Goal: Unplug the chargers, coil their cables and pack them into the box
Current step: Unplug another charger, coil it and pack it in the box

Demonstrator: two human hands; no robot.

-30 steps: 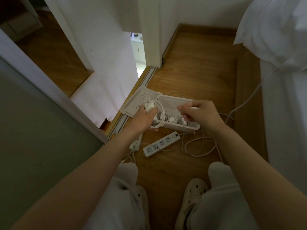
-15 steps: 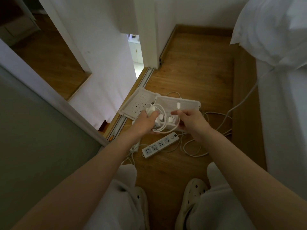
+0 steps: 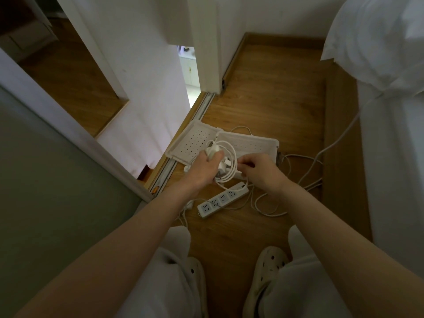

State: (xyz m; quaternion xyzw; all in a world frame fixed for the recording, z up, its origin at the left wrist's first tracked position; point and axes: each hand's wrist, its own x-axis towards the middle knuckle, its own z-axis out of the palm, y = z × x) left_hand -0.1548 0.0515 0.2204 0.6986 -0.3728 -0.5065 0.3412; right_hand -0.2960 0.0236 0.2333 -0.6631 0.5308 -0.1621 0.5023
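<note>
The left hand [image 3: 204,168] gripped a white plastic charger brick [image 3: 212,150], its thin white cable [image 3: 232,166] looped in 1 loose coil beside the fingers. The right hand [image 3: 259,172], just to the right and touching the coil, pinched what looked like the cable's free end. The white perforated plastic box [image 3: 257,143] lay open directly beyond and below both hands, long axis left to right, so a short forward lowering by the left hand would likely reach it.
</note>
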